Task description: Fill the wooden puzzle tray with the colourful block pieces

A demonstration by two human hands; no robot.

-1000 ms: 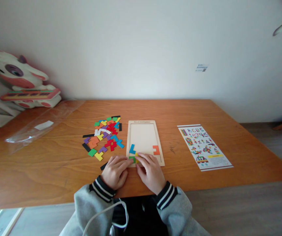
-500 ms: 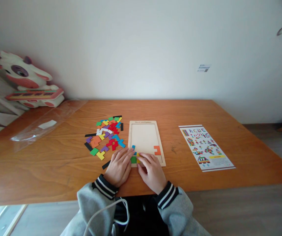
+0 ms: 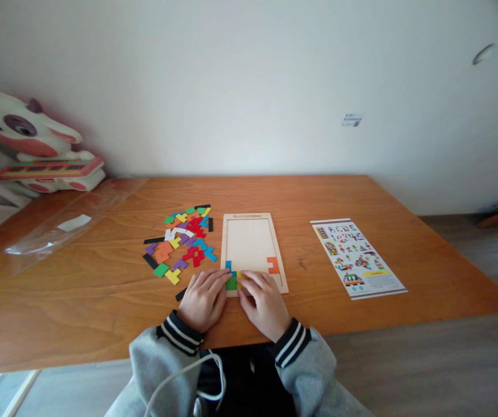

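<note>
- One table (image 3: pixel 101 301) carries everything; its right half is mostly bare wood, with only a sheet (image 3: pixel 356 257) lying well apart from the tray.
- Bag (image 3: pixel 58 229) lies by the far left corner.
- Tray (image 3: pixel 252 243) sits mid-table, near end close to the front edge, mostly unfilled; an orange piece (image 3: pixel 273 265) touches its right wall.
- Pile (image 3: pixel 182 240) lies just left of the tray.
- Left hand (image 3: pixel 203 298) and right hand (image 3: pixel 264 301) rest flat, fingers loosely bent, fingertips pressing the green piece (image 3: pixel 231 284) and yellow piece (image 3: pixel 241 276) in the tray's near left corner; neither grips anything.
</note>
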